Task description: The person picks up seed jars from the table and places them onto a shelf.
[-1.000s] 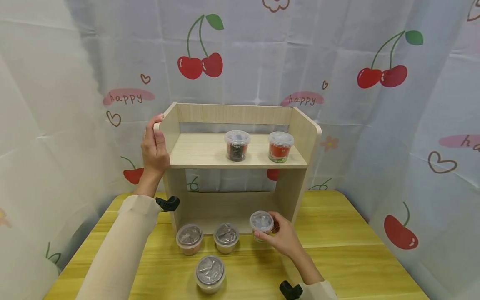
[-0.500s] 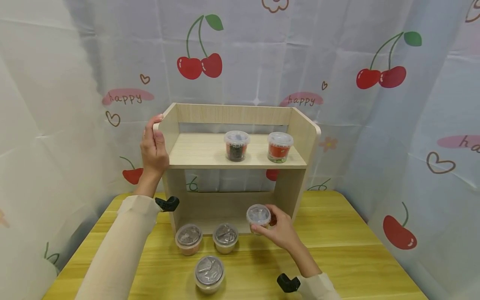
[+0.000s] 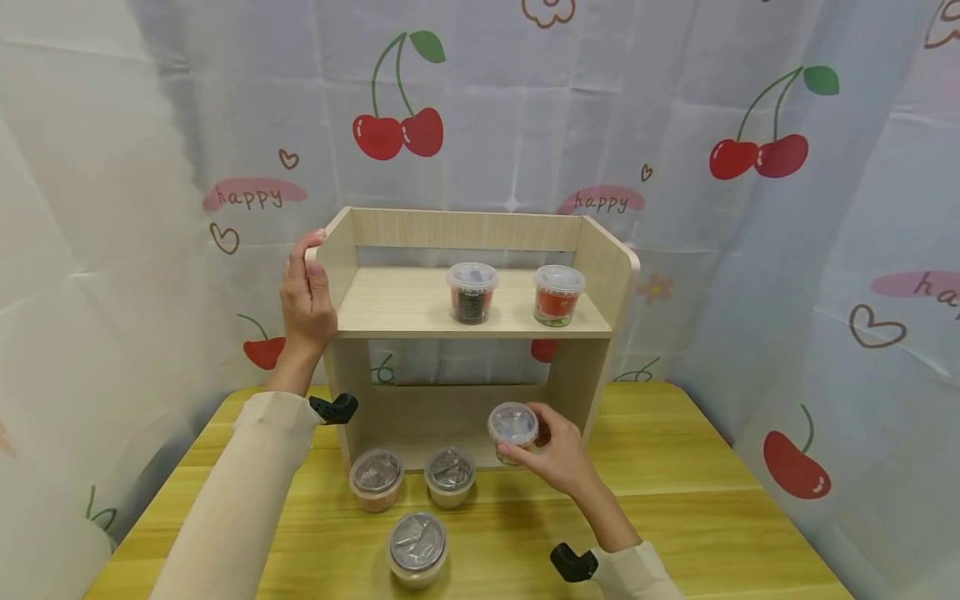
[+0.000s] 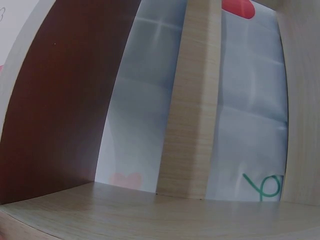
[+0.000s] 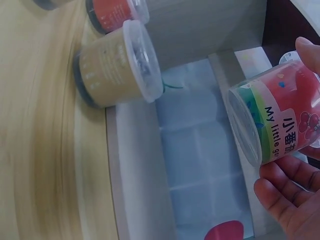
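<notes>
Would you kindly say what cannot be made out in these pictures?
Right wrist view: the end of the wording on the clear plastic cup with a red and green label in the bare right hand, turned away round its curve.
Head view: writing on the round plastic cup with a black panel, too small.
Head view: contents of the nearest round beige cup, hidden under its greyish top.
Left wrist view: the bare left hand, mostly or wholly beyond the edge.

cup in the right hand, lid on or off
On: the head view shows a translucent lid covering the top of the cup in the right hand.
</notes>
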`<state>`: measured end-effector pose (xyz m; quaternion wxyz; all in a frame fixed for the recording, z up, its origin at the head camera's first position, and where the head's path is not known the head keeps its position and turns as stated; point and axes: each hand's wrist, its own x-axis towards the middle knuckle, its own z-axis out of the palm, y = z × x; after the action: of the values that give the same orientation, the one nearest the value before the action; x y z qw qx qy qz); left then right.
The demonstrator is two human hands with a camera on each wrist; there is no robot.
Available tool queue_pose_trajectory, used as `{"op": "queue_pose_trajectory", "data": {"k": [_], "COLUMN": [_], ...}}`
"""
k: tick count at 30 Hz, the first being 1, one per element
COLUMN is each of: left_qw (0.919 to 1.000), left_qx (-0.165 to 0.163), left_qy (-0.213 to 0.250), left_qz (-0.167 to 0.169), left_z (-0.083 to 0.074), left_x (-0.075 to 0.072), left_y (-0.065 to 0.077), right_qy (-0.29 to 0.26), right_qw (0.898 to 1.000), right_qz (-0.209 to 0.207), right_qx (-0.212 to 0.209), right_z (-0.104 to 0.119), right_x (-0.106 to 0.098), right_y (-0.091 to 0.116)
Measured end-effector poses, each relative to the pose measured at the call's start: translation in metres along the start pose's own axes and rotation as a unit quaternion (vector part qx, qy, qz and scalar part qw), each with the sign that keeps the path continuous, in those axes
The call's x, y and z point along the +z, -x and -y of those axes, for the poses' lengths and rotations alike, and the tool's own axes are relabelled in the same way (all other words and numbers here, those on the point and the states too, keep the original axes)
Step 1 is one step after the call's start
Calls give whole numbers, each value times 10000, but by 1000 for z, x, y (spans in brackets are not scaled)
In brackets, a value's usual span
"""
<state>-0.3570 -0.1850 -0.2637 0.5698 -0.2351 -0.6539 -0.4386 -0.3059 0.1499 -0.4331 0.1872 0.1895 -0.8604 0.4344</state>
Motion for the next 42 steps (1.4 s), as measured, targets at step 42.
{"op": "queue_pose_trajectory", "data": {"k": [42], "left_qw": [10000], "left_qx": [-9], "left_qy": [-94], "left_qz": [27], "left_z": [49], "left_x": [1], "left_y": [7], "right_qy": [-318], "right_qw": [9990], "right_qz": [-78], "right_qx": [-310], "right_z": [55], "right_x": [-4], "right_y": [-17]}}
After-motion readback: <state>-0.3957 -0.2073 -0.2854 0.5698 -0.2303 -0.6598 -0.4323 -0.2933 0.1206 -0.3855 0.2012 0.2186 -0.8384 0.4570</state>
